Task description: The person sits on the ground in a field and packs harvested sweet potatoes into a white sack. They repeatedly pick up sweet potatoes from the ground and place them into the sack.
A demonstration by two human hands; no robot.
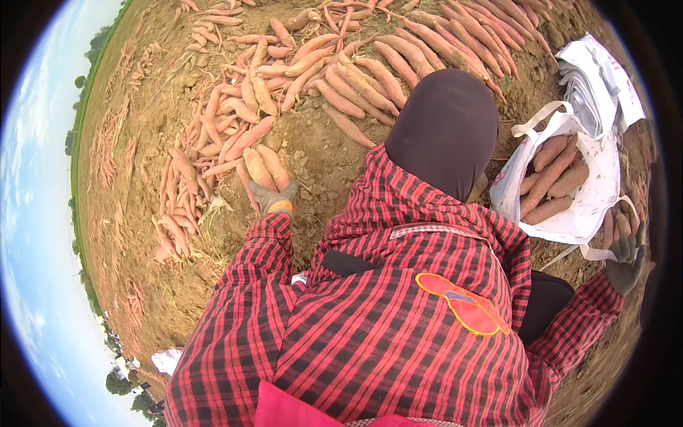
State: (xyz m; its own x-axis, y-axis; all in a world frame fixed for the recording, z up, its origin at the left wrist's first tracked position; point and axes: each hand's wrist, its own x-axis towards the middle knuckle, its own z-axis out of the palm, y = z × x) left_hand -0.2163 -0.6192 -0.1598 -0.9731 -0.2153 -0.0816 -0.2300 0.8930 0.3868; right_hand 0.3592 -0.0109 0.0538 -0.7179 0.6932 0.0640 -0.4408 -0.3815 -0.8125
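My left hand (276,198), in a grey glove with an orange cuff, grips the near ends of two pale sweet potatoes (267,168) side by side. Just beyond them lies a heap of smaller reddish sweet potatoes (227,128) on the soil. At the far right, my right hand (627,261), also gloved, is beside the lower strap of a white woven bag (603,176). Whether its fingers hold the strap cannot be made out. Several large sweet potatoes (552,176) lie inside the bag, whose mouth is open upward.
Rows of long sweet potatoes (459,37) cover the soil ahead. Folded white bags (595,85) lie beyond the open bag. My dark-covered knee (445,123) rises between the heap and the bag. More sweet potatoes (621,224) lie past the bag's right side.
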